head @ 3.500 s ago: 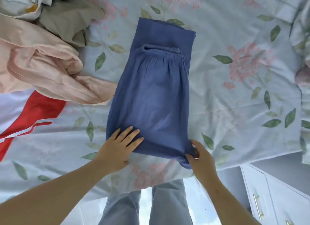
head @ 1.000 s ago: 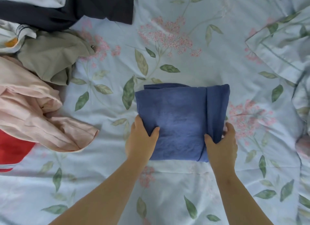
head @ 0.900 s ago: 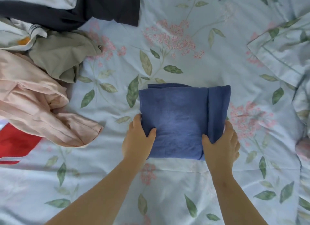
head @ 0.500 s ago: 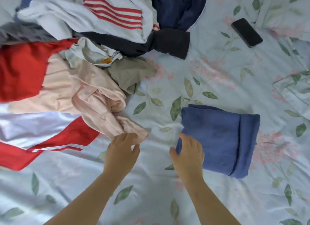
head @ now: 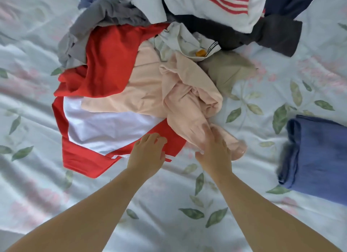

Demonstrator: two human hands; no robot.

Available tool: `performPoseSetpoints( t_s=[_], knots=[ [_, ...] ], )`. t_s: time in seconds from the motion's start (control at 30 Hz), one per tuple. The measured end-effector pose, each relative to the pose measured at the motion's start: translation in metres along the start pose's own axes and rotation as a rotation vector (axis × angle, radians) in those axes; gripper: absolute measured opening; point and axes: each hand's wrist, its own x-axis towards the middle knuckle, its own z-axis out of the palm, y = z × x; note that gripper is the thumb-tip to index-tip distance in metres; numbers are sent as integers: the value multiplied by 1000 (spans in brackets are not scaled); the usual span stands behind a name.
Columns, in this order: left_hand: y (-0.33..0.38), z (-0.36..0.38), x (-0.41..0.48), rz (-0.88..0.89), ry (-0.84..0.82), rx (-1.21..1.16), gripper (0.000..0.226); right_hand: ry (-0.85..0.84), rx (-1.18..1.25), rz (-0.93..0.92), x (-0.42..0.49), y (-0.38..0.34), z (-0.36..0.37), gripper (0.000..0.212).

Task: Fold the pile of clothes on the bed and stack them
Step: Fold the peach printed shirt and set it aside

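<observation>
"What's out at your left?"

"Flowered bed sheet. The pile begins at ten o'clock with a grey garment bunched at the far edge. A red-and-white garment spreads under it towards me."

"And your left hand?"

"My left hand is on that one's red hem, at about eleven o'clock from my wrist. The fingers are bent with the tips down on the cloth. I cannot tell whether any cloth is pinched."

"What's in the way?"

"A peach garment lies across the red-and-white one and covers its right side. Its twisted end trails to one o'clock, under my right hand. Those fingers reach forward onto it, but they're blurred, so I cannot tell if they're closing."

"Beyond that?"

"At twelve there's a crumpled white garment with an orange tag. A khaki garment sits beside it. Farther back a white top with red stripes lies over a dark garment."

"Anything folded?"

"A folded blue garment at three o'clock, apart from the pile."
</observation>
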Motion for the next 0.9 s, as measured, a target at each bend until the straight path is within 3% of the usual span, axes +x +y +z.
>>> performPoseSetpoints(
  t_s=[0.07, 0.23, 0.37, 0.5, 0.57, 0.67, 0.77, 0.83, 0.9],
  knots=[
    [-8, 7, -1, -6, -21, -56, 37, 51, -11, 12, 3, 3, 9, 81],
    [-10, 3, -4, 23, -18, -115, 33, 148, 104, -84, 6, 13, 5, 64],
    [3, -24, -9, 68, 59, -58, 60, 294, 124, -246, -22, 8, -20, 34],
    [32, -64, -8, 80, 192, 9, 95, 342, 171, -421, -71, 4, -55, 29],
    [50, -86, -5, 148, 232, 44, 99, 337, 169, -524, -98, 7, -75, 27],
    [70, -112, -4, 253, 197, 97, 68, 326, 147, -670, -132, 16, -108, 27],
    [82, -125, -14, 312, 126, 80, 26, 307, 164, -657, -156, 32, -137, 28],
    [95, -133, -30, 246, 90, -38, 14, 266, 182, -584, -169, 45, -155, 29],
    [107, -143, -51, 61, -34, -153, 18, 133, 134, -455, -180, 52, -168, 39]
  ],
)
